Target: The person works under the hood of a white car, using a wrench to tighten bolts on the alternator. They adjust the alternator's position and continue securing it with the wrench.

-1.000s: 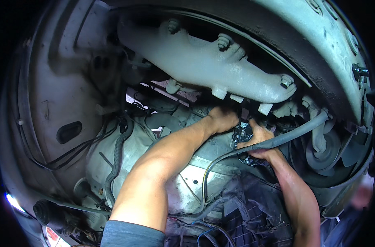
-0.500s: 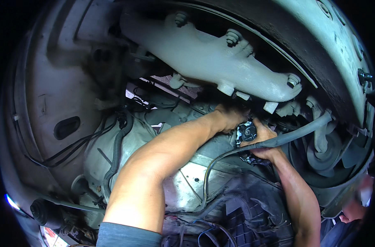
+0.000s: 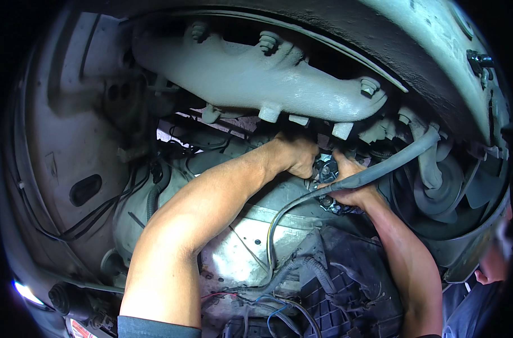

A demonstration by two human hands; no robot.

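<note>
Both my arms reach into an engine bay, below a pale cast-metal manifold (image 3: 239,73). A compact black and silver engine part (image 3: 326,170) sits between my hands. My right hand (image 3: 352,173) is wrapped round it, thumb up along its right side. On the other side, touching or close to the part's left edge, my left hand (image 3: 299,156) is closed with its fingers curled. What it grips, if anything, is hidden in shadow. A thick grey hose (image 3: 394,161) passes over my right hand and wrist.
Bolts stick up along the manifold's top. A fan and pulley (image 3: 439,191) stand to the right, a ribbed black conduit (image 3: 318,276) and loose wires (image 3: 276,307) below. Dark cables (image 3: 93,217) hang by the left panel. Another person's hand (image 3: 489,267) shows at the far right.
The view has shifted, so the manifold and my hands appear farther left. My left hand's curled fingers show more clearly beside the part. My right hand stays on it.
</note>
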